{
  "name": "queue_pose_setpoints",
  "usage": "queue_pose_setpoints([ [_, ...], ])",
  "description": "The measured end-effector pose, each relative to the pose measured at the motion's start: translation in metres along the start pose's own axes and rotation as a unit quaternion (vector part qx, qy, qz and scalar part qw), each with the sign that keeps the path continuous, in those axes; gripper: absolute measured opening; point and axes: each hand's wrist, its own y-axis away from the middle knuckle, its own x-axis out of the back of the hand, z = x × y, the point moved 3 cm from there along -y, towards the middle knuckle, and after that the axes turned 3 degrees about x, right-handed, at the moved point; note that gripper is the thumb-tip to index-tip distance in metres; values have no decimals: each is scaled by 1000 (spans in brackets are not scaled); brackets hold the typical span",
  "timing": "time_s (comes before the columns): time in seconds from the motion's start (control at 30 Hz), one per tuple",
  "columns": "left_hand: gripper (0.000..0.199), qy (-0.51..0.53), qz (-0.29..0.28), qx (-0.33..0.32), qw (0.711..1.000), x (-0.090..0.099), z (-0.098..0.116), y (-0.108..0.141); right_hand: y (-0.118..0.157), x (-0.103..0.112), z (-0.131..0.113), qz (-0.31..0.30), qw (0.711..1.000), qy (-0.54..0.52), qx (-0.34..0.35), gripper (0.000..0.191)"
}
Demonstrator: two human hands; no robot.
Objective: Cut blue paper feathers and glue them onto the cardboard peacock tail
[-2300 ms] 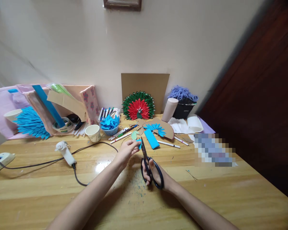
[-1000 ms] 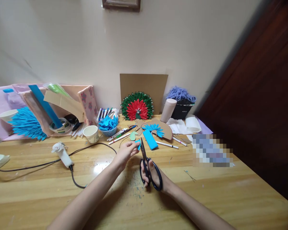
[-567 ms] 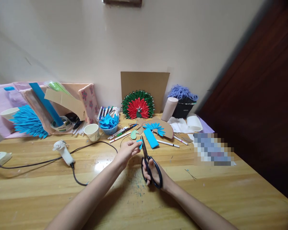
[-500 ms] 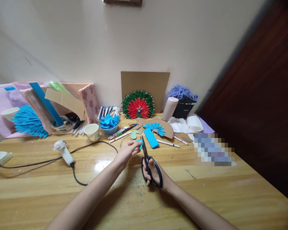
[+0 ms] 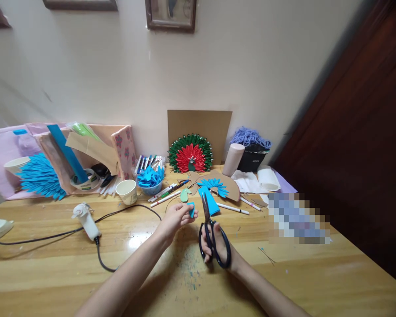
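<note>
Between thumb and fingers my left hand (image 5: 178,219) pinches a small piece of blue paper (image 5: 191,210). My right hand (image 5: 219,242) grips black-handled scissors (image 5: 206,210) by the loops, their blades pointing up and away from me, apart from the paper piece. Just beyond the blades lies a folded blue paper strip (image 5: 210,201). Behind it rests a brown cardboard fan shape (image 5: 230,187) with blue paper petals (image 5: 218,186) on part of it. A green bird-shaped cutout (image 5: 185,195) lies beyond my left hand.
A paper cup (image 5: 126,192) and a bowl of blue paper pieces (image 5: 151,180) stand left of centre. A white glue gun (image 5: 87,221) with a black cord lies at left. Markers (image 5: 232,208) are scattered around. A red and green petal peacock (image 5: 190,154) leans on cardboard (image 5: 199,121).
The scissors have moved right, away from the blue piece in my left hand. My view has tilted up, so more of the picture frames on the wall shows.
</note>
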Motion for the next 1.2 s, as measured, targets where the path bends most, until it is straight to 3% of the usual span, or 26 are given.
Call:
queue_pose_setpoints([
  [0.13, 30, -47, -10, 3, 999, -1, 1, 2, -9, 13, -14, 36, 999, -21, 27, 67],
  [0.27, 26, -157, -67, -8, 985, -7, -2, 6, -12, 24, -30, 83, 991, 25, 99, 48],
  [0.4, 25, -279, -98, -29, 955, -14, -6, 11, -9, 28, -35, 68, 986, 70, 136, 36],
  [0.6, 27, -349, -99, -62, 930, -17, -6, 12, -3, 27, -32, 47, 982, 128, 134, 28],
  [0.9, 30, -334, -7, -194, 922, -12, -4, 7, -5, 24, -31, 68, 983, 100, 136, 31],
  [1.07, 24, -305, 11, -186, 934, -11, -7, 4, -6, 22, -28, 58, 989, 69, 117, 33],
  [1.2, 22, -262, 16, -160, 952, -9, 1, 4, -4, 15, -20, 4, 999, -12, 33, 51],
])
